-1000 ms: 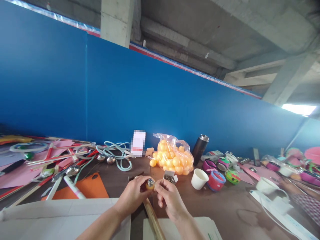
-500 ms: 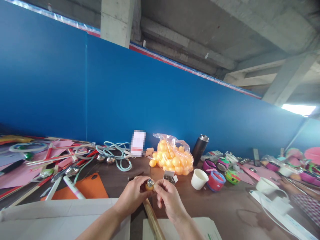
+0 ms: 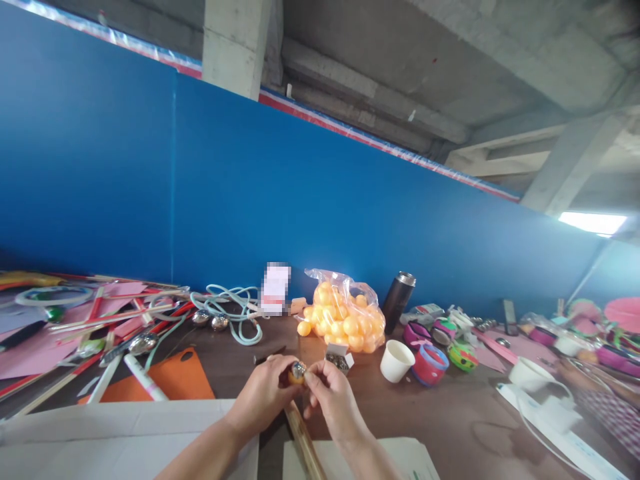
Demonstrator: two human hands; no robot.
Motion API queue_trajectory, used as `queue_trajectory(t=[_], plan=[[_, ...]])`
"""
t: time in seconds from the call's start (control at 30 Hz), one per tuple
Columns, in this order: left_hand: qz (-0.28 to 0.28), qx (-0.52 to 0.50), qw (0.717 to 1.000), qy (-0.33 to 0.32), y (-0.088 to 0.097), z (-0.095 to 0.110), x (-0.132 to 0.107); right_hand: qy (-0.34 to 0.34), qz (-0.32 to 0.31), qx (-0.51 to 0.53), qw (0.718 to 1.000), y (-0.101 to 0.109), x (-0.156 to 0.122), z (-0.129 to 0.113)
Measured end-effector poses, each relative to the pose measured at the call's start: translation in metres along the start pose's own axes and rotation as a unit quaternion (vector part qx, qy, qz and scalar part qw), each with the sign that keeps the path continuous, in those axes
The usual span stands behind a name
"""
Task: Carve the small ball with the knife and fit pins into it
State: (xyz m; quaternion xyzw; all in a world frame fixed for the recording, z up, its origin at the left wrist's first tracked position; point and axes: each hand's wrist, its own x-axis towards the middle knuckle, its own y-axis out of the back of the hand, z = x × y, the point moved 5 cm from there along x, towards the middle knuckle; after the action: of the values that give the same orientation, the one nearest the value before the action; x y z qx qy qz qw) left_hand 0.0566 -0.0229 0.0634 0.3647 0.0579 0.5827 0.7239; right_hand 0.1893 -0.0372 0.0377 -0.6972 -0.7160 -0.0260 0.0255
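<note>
My left hand (image 3: 264, 392) grips an orange ball (image 3: 295, 378) with shiny silver pieces covering its top. Thumb and fingertips of my right hand (image 3: 330, 393) are pinched together at the ball's right side; whatever is in the pinch is too small to make out. Just behind the right hand is a small open box (image 3: 339, 359) with little metal pieces inside. Below both hands lies a wooden handle (image 3: 303, 440). Beyond them, a clear plastic bag (image 3: 345, 319) bulges with similar orange balls, and one loose ball (image 3: 304, 329) rests at its left.
To the right stand a white paper cup (image 3: 397, 361), a black bottle (image 3: 399, 301) and colourful round pouches (image 3: 431, 365). A power strip (image 3: 555, 427) lies near another person's checked sleeve (image 3: 610, 417). Cord (image 3: 240, 310), an orange board (image 3: 175, 380) and sticks crowd the left; white cardboard (image 3: 125, 437) lies in front.
Both hands have shifted slightly left and down in the picture, along with the ball. My right fingertips remain against its side, with the fingers slightly repositioned.
</note>
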Motion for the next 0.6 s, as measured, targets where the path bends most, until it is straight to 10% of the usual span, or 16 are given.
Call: queue_trajectory(t=[0.6], plan=[[-0.005,0.012,1.0,0.005,-0.001,0.0052,-0.0031,-0.042,0.01,-0.018,0.999,0.0004,0.0002,0.0036]])
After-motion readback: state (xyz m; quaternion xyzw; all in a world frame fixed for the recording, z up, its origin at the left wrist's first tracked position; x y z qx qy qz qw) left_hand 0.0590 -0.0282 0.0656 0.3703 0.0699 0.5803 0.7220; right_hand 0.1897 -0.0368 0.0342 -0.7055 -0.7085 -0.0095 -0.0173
